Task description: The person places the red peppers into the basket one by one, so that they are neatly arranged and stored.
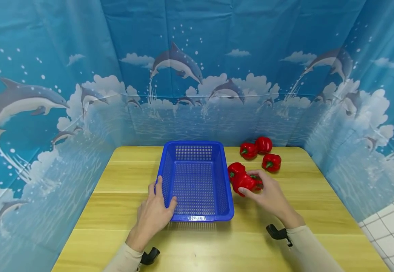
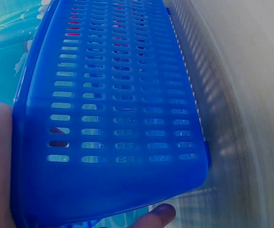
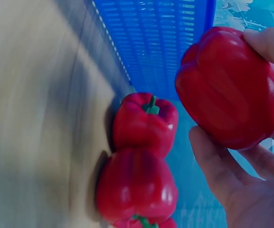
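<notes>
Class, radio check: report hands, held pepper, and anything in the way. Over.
Left hand holds blue basket by its rim. Right hand grips red pepper right of basket, off the table. Basket's opening unblocked, bar left thumb at edge.

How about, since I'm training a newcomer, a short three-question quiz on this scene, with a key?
1. Fill the gap: the right hand holds a ____ (colour) pepper.

2. Multiple choice: as the person sees it, on which side of the blue basket do the other peppers lie on the table?
A) left
B) right
C) near side

3. True or false: the left hand is touching the basket.

Key:
1. red
2. B
3. true
</notes>
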{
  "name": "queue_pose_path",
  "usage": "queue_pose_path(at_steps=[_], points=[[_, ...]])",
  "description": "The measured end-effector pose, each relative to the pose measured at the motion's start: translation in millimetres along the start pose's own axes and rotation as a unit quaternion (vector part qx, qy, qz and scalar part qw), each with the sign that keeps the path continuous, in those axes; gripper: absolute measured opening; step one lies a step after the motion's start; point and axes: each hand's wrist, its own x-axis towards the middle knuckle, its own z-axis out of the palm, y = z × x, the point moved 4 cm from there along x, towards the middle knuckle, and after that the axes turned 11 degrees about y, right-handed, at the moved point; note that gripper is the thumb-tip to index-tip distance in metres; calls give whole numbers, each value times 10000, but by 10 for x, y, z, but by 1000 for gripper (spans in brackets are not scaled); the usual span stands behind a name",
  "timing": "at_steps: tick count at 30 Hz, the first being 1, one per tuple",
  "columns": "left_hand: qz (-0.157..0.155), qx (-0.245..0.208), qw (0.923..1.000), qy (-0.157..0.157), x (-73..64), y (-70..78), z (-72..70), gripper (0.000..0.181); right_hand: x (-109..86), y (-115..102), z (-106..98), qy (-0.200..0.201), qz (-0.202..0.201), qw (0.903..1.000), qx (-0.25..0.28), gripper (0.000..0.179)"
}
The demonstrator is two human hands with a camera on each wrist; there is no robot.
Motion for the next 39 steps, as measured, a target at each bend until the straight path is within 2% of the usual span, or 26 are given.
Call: queue_pose_path(at_steps=[6, 16, 26, 31, 39], points=[[26, -1, 10000, -14, -5, -25, 2, 103, 143, -69, 79, 106, -43, 9999, 20, 63], [-52, 49, 9998, -161, 34, -6, -12, 111, 391, -279, 97, 347, -519, 9980, 66, 64], [-310, 86, 9994, -82, 80, 13, -5, 107, 524, -467, 238, 97, -749, 9966, 319, 64], [-270, 32, 9996, -48, 70, 9, 19, 113, 597, -543, 323, -38, -785, 9966, 238, 63], [-158, 187, 9997, -69, 86, 21, 33, 117, 772, -670, 500, -257, -881, 9949, 421, 65]])
